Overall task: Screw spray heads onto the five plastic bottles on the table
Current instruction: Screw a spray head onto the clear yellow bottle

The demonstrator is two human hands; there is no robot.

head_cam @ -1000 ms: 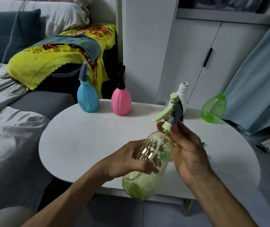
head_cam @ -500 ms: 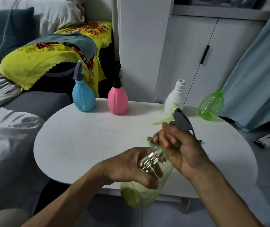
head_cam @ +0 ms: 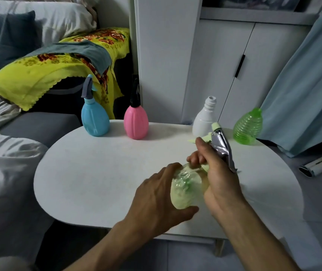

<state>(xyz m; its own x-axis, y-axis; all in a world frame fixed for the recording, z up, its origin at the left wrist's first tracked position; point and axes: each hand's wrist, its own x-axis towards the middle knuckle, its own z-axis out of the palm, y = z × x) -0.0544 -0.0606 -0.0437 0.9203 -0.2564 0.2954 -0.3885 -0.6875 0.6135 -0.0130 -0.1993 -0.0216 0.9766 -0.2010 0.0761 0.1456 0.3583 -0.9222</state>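
Note:
I hold a pale yellow-green see-through bottle (head_cam: 185, 189) over the near part of the white oval table (head_cam: 97, 173). My left hand (head_cam: 156, 200) grips its body. My right hand (head_cam: 217, 178) is closed around its neck and the grey and light-green spray head (head_cam: 221, 142), which points away to the upper right. At the table's far edge stand a blue bottle (head_cam: 94, 119) and a pink bottle (head_cam: 136, 122), each with a spray head on. Further right are a white bottle (head_cam: 203, 121) and a ribbed green bottle (head_cam: 248, 127), both with bare necks.
A grey sofa with pale bedding (head_cam: 5, 173) runs along the table's left side, with a yellow flowered cloth (head_cam: 48, 73) behind. White cupboards (head_cam: 224, 65) and a blue curtain (head_cam: 309, 85) stand beyond. A white roll (head_cam: 317, 167) lies on the floor at right.
The bottle has come down and tipped flatter over the table. My right hand has turned around the neck, and the spray head now points up to the right. My left hand has shifted lower on the body.

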